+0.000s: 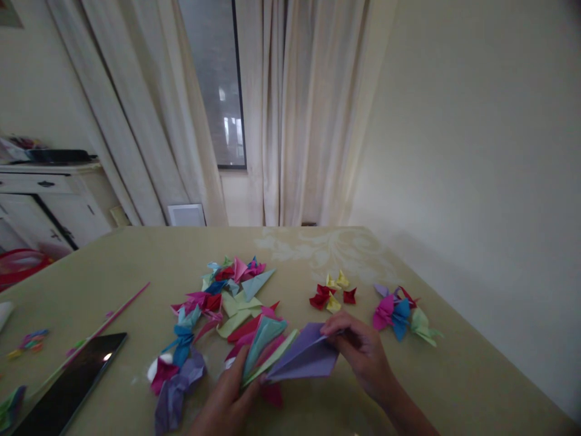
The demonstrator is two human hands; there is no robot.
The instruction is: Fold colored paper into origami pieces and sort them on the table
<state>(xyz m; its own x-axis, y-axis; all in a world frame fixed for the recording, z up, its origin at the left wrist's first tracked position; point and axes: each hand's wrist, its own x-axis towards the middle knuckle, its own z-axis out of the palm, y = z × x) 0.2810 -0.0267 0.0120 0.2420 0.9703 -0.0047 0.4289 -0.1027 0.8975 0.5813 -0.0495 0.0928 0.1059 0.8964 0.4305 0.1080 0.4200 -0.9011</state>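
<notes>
Near the table's front, my left hand (233, 384) is closed around several folded paper pieces, among them a teal one (263, 342) and a light green one (275, 357). My right hand (356, 345) pinches the far tip of a purple folded paper (306, 357), whose other end meets the left fingers. Pink and red folded papers (245, 327) lie just behind the held bunch. A heap of colourful origami (227, 281) spreads beyond the hands, and a crumpled-looking purple piece (179, 384) lies left of my left hand.
Small red and yellow paper shapes (331, 293) sit beyond my right hand, with more folded papers (402, 315) to the right. At left lie a dark tablet or phone (77, 381), a long pink-green stick (113, 318) and small coloured bits (31, 342). A wall borders the right side.
</notes>
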